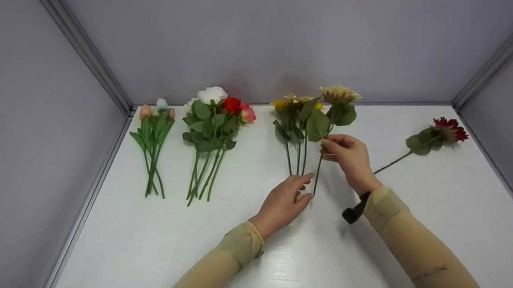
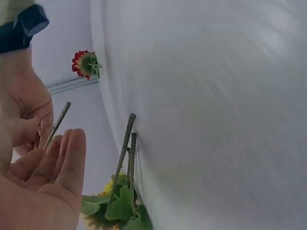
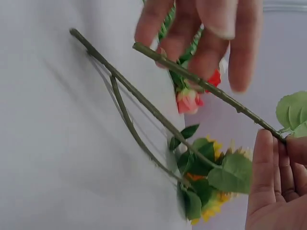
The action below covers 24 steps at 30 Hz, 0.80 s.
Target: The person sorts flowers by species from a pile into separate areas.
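A white desk (image 1: 277,257) with a faint wood grain carries everything, closed in by pale walls at the back and both sides. Four groups of artificial flowers lie on it. Far left is a small bunch of pastel tulip buds (image 1: 154,131). Beside it lies a bunch of white, red and pink roses (image 1: 214,125). Near the middle rest yellow sunflowers (image 1: 293,119). Well apart, at far right, lies a single red flower (image 1: 438,135), its stem pointing inward.

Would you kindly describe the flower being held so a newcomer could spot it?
On the white table, find the third bunch from the left, the yellow sunflowers. Just right of it, the right hand pinches a cream artificial sunflower; alone among the flowers, it is lifted off the table.
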### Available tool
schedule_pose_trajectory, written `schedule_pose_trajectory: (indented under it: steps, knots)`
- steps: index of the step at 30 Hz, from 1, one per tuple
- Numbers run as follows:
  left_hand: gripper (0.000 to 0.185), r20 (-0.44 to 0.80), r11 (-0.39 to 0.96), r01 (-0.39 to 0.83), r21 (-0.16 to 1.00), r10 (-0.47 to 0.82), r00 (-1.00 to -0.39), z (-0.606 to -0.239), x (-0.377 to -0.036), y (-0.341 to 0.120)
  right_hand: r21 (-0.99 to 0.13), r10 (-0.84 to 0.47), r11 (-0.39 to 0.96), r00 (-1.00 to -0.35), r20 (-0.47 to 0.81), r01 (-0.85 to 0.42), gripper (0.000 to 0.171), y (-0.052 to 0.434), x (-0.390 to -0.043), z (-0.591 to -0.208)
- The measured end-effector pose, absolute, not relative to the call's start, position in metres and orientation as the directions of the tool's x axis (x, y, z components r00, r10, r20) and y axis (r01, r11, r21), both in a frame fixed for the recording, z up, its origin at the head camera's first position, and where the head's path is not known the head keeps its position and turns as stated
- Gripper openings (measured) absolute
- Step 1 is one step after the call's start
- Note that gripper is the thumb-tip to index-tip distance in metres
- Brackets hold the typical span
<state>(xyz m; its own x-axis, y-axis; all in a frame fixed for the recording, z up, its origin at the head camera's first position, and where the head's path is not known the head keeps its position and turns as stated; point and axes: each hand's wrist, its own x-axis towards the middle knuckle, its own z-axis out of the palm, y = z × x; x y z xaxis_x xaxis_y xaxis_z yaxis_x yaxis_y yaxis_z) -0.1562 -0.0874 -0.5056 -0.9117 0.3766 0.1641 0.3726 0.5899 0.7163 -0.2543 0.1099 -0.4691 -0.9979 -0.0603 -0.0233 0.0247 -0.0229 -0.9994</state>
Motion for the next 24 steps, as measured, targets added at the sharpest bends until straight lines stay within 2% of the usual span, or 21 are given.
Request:
schedule_pose_trajectory:
  steps: [2,4,6,9,13,16,24]
  knots:
    - [0.053,0.204,0.702,0.49,0.517,0.454,-0.867,-0.507,-0.154,-0.089,-0.996,-0.014,-0.048,-0.998,-0.068,0.069,0.034,0.116,-0.269,-0.469]
    - [0.056,0.226,0.755,0.564,0.334,0.517,-0.825,-0.509,-0.151,-0.091,-0.994,0.018,-0.044,-0.994,-0.104,0.103,0.033,0.122,-0.282,-0.472]
    - [0.058,0.235,0.768,0.6,0.225,0.555,-0.798,-0.511,-0.149,-0.091,-0.991,0.044,-0.01,-0.99,-0.132,0.131,0.033,0.128,-0.293,-0.478]
    - [0.059,0.242,0.773,0.622,0.124,0.585,-0.774,-0.516,-0.147,-0.091,-0.981,0.072,0.082,-0.983,-0.168,0.173,0.035,0.134,-0.303,-0.492]
    - [0.06,0.23,0.775,0.631,0.041,0.607,-0.76,-0.52,-0.147,-0.089,-0.947,0.087,0.22,-0.972,-0.22,0.234,0.033,0.139,-0.305,-0.509]
    - [0.061,0.214,0.775,0.632,0.023,0.613,-0.76,-0.521,-0.147,-0.088,-0.921,0.068,0.297,-0.968,-0.243,0.252,0.033,0.14,-0.304,-0.516]
    - [0.06,0.195,0.771,0.636,0.033,0.619,-0.76,-0.519,-0.149,-0.086,-0.911,0.031,0.329,-0.967,-0.251,0.247,0.033,0.137,-0.305,-0.519]
